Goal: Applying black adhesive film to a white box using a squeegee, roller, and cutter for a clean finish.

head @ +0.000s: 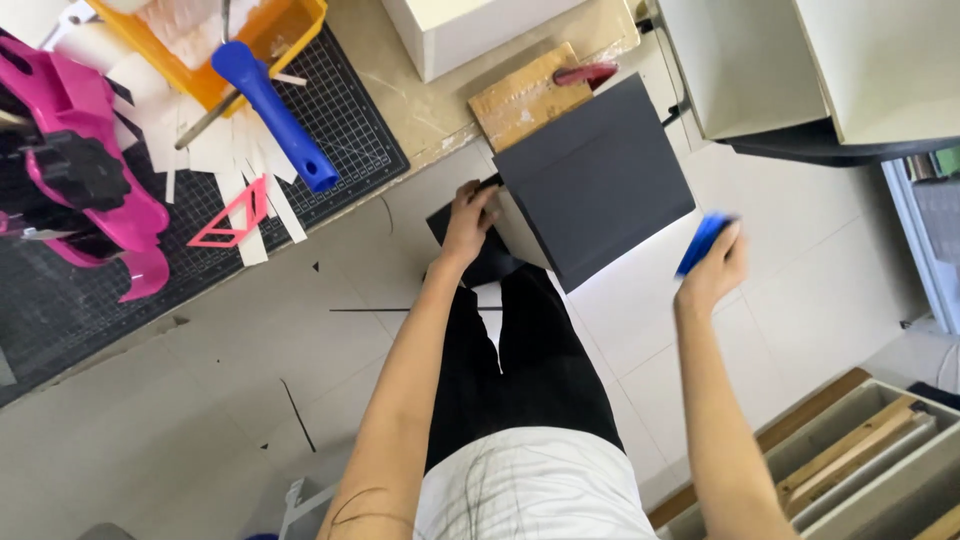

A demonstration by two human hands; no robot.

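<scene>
Pale grey worktop (200, 400) filled the lower left, its cutting mat (340, 120) at ten o'clock bearing white paper strips (235, 165) and a pink set square (235, 222). The left hand (468, 222) was closed on the edge of a dark grey folded card (600, 180) held up at twelve o'clock, apparently creased already but, by my judgement, unfinished, while the right hand (715, 265) at two o'clock gripped a blurred blue tool (703, 240). An orange tray (255, 45) at eleven o'clock held a blue-handled roller (272, 110); wooden bins (860, 450) at four o'clock held flat boards.
</scene>
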